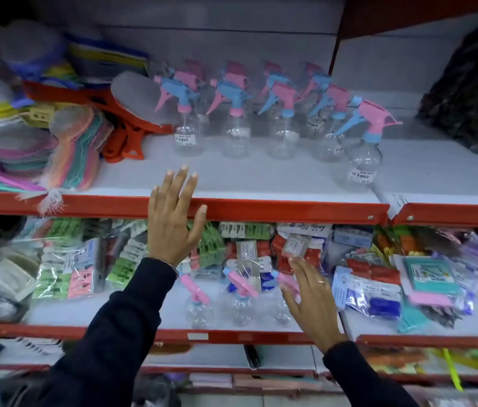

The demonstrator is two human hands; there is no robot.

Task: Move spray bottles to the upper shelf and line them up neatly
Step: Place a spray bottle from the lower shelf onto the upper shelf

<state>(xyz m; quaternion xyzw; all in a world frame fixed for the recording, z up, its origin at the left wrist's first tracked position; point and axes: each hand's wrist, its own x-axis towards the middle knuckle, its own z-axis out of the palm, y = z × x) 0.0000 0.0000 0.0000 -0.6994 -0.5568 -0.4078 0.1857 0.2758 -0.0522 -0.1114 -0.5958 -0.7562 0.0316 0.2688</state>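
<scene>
Where upper shelf (261, 177) is white with red lip, price stickers unreadable; left hand (173, 221) flat, empty; right hand (308, 295) spread, empty, over spray bottles (240, 306).

One head view faces the upper shelf (261, 208) square-on from close in front, slightly above its edge, tilted down across lower shelves beneath it

I wear dark navy long sleeves (120, 312) on both arms. A thin bangle (170, 264) circles my left wrist. A ring (321, 281) sits on my right hand (311, 301).
</scene>
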